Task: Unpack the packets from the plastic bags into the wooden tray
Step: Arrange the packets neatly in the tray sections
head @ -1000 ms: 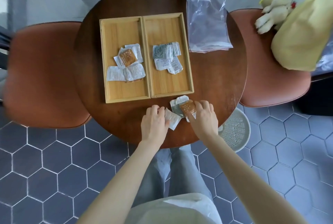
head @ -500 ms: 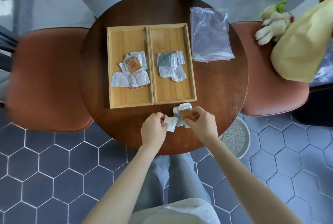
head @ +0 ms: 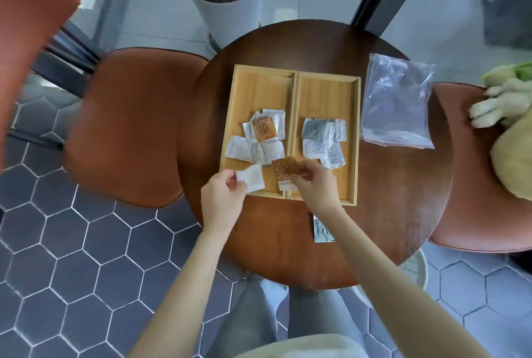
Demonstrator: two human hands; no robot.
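Two hands over round wooden table [head: 388,213], left hand [head: 223,202] pinching white packet [head: 252,177], right hand [head: 316,187] pinching brown packet [head: 285,169], hexagon-tiled floor [head: 86,242]

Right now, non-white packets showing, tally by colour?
Orange packets: 2
Grey packets: 2
Total: 4
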